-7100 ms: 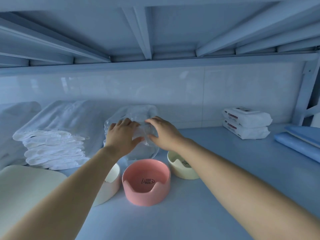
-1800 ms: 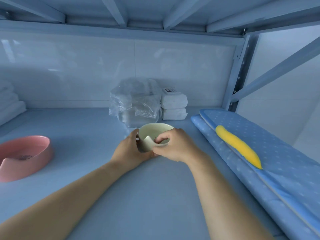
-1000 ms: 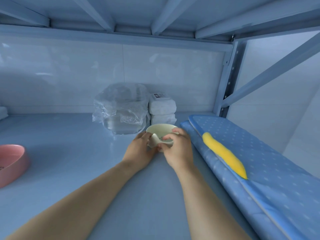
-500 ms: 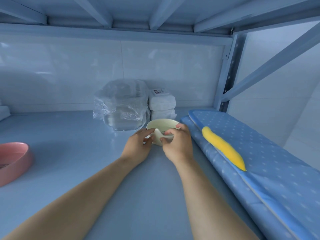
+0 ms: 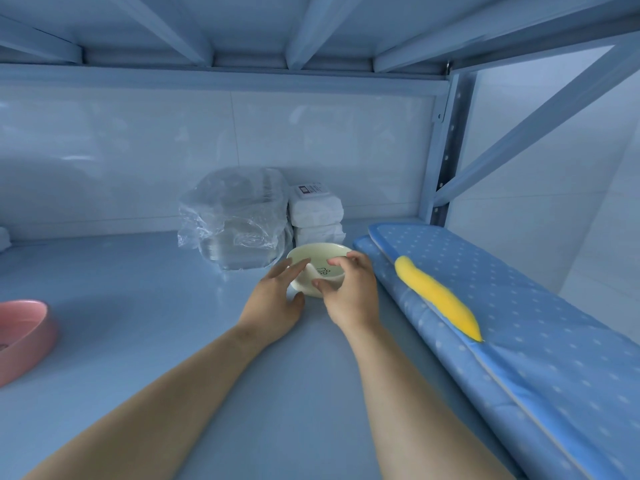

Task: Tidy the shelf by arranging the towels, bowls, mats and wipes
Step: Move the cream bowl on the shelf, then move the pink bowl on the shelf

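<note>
A small cream bowl (image 5: 313, 257) with a paw print inside rests on the shelf in front of two stacked white wipes packs (image 5: 316, 213). My left hand (image 5: 275, 299) cups its left side and my right hand (image 5: 349, 289) grips its near rim. A clear plastic bag (image 5: 235, 220) of clear containers stands just left of the wipes. A pink bowl (image 5: 20, 336) sits at the far left edge. Blue dotted mats (image 5: 519, 306) lie stacked along the right, with a yellow patch on the top one.
The blue shelf surface (image 5: 138, 323) stretches between the pink bowl and my arms. A white tiled wall (image 5: 207, 150) closes the back. A metal upright (image 5: 446, 150) with a diagonal brace stands at the right rear. The upper shelf's beams hang low overhead. A towel edge (image 5: 3, 237) shows at far left.
Both hands carried the cream bowl right and back, up to the wipes and the bag; in the last half second it has stayed put there, still held.
</note>
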Motion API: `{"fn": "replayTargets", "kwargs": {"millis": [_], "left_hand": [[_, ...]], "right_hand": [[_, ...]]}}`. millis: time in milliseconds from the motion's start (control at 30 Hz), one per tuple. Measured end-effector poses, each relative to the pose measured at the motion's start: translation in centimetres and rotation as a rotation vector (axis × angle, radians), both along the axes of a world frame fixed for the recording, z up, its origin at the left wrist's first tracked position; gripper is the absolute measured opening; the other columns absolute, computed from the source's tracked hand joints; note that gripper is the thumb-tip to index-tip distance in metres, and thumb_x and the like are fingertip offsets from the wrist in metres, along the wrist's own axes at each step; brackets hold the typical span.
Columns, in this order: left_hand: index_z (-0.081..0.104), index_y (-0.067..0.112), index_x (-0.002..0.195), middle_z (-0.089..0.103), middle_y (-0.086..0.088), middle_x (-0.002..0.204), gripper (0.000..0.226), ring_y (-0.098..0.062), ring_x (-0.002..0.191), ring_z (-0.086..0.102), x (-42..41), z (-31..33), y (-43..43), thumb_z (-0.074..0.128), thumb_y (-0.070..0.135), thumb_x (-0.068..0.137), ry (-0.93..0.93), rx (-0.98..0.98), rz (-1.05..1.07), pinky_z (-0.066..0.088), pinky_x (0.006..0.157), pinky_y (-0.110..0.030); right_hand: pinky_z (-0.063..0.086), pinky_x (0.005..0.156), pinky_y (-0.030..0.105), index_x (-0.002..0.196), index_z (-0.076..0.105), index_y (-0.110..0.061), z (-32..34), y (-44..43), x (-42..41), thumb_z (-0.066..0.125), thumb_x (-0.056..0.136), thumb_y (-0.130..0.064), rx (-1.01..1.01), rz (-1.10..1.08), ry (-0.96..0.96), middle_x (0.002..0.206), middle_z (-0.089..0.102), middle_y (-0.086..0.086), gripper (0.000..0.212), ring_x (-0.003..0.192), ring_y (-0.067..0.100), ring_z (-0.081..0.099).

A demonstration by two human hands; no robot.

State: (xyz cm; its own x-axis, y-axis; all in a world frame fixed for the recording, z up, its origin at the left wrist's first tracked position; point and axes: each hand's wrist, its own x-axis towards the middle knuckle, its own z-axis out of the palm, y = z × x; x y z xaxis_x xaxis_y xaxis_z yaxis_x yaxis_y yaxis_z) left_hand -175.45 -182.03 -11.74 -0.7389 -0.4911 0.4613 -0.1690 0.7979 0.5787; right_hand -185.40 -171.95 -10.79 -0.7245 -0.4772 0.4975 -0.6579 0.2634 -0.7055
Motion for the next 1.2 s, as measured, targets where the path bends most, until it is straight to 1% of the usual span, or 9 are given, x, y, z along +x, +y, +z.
{"fn": "replayTargets", "kwargs": {"millis": [233, 400, 533, 600, 667, 833, 967, 1067, 1200], "left_hand": [[0.042, 0.021, 0.137, 0.043, -0.002, 0.138, 0.058, -0.017, 0.124, 0.045, 0.2, 0.2, 0.3, 0.055, 0.004, 0.083, 0.025, -0.014, -0.035, 0.044, 0.098, -0.034], [0.037, 0.019, 0.138, 0.041, 0.000, 0.139, 0.057, -0.017, 0.122, 0.045, 1.5, 1.1, 0.2, 0.056, 0.010, 0.085, -0.006, -0.011, -0.005, 0.046, 0.094, -0.035], [0.041, 0.026, 0.134, 0.045, 0.009, 0.133, 0.050, -0.017, 0.110, 0.053, 6.0, 2.8, -1.1, 0.054, 0.018, 0.087, -0.079, -0.190, 0.058, 0.050, 0.082, -0.035], [0.042, 0.030, 0.133, 0.046, 0.013, 0.131, 0.047, -0.015, 0.107, 0.052, 9.3, 3.5, -2.1, 0.052, 0.021, 0.088, -0.121, -0.295, 0.115, 0.048, 0.073, -0.030], [0.043, 0.033, 0.130, 0.046, 0.016, 0.130, 0.044, -0.012, 0.108, 0.050, 12.8, 4.2, -3.3, 0.051, 0.023, 0.088, -0.150, -0.343, 0.162, 0.047, 0.072, -0.028], [0.049, 0.034, 0.125, 0.050, 0.016, 0.127, 0.038, -0.011, 0.114, 0.049, 21.3, 5.4, -6.6, 0.052, 0.026, 0.088, -0.209, -0.389, 0.247, 0.049, 0.079, -0.031], [0.051, 0.036, 0.121, 0.052, 0.018, 0.123, 0.037, -0.010, 0.107, 0.052, 26.9, 6.1, -8.9, 0.053, 0.027, 0.085, -0.206, -0.385, 0.335, 0.045, 0.070, -0.028], [0.055, 0.034, 0.117, 0.056, 0.015, 0.120, 0.033, -0.013, 0.107, 0.054, 30.5, 6.1, -10.5, 0.054, 0.028, 0.085, -0.197, -0.372, 0.366, 0.046, 0.073, -0.030], [0.060, 0.031, 0.110, 0.059, 0.011, 0.102, 0.029, -0.015, 0.086, 0.057, 34.2, 5.4, -11.9, 0.048, 0.035, 0.084, -0.202, -0.342, 0.322, 0.035, 0.057, -0.022]], "right_hand": [[0.028, 0.097, 0.015, 0.117, 0.059, -0.012, 0.1, 0.1, 0.2, 0.073, 0.077, -0.023, 0.014, -0.006, 0.008, 0.138, 0.039, 0.003, 0.043, 0.129, 0.013, 0.037], [0.027, 0.084, 0.008, 0.104, 0.066, -0.012, 1.4, 0.1, 1.8, 0.069, 0.079, -0.018, -0.068, -0.005, 0.171, 0.130, 0.049, 0.001, 0.026, 0.119, 0.015, 0.046], [0.032, 0.082, 0.008, 0.098, 0.068, -0.010, 2.0, -0.9, 4.0, 0.072, 0.077, -0.014, -0.084, 0.130, 0.235, 0.108, 0.062, 0.002, 0.021, 0.100, 0.016, 0.057], [0.038, 0.081, 0.013, 0.098, 0.068, -0.012, 2.1, -1.6, 5.3, 0.072, 0.078, -0.016, -0.082, 0.180, 0.240, 0.102, 0.063, -0.001, 0.021, 0.094, 0.013, 0.058], [0.045, 0.082, 0.021, 0.099, 0.068, -0.014, 2.3, -2.5, 6.9, 0.071, 0.079, -0.017, -0.088, 0.235, 0.240, 0.101, 0.063, -0.003, 0.020, 0.094, 0.009, 0.057], [0.046, 0.089, 0.025, 0.106, 0.066, -0.017, 3.1, -6.0, 13.2, 0.067, 0.083, -0.020, 0.091, 0.449, 0.268, 0.108, 0.061, -0.005, 0.023, 0.101, 0.008, 0.055], [0.044, 0.090, 0.019, 0.108, 0.066, -0.018, 3.7, -9.4, 19.9, 0.067, 0.083, -0.019, 0.082, 0.611, 0.242, 0.108, 0.061, -0.007, 0.025, 0.102, 0.006, 0.055], [0.042, 0.089, 0.015, 0.109, 0.065, -0.018, 3.7, -11.8, 24.7, 0.066, 0.082, -0.018, 0.085, 0.718, 0.225, 0.110, 0.061, -0.007, 0.027, 0.102, 0.003, 0.054], [0.043, 0.082, 0.014, 0.104, 0.066, -0.024, 3.4, -14.1, 28.4, 0.068, 0.080, -0.019, 0.129, 0.791, 0.222, 0.102, 0.059, -0.013, 0.025, 0.094, 0.002, 0.054]]}}
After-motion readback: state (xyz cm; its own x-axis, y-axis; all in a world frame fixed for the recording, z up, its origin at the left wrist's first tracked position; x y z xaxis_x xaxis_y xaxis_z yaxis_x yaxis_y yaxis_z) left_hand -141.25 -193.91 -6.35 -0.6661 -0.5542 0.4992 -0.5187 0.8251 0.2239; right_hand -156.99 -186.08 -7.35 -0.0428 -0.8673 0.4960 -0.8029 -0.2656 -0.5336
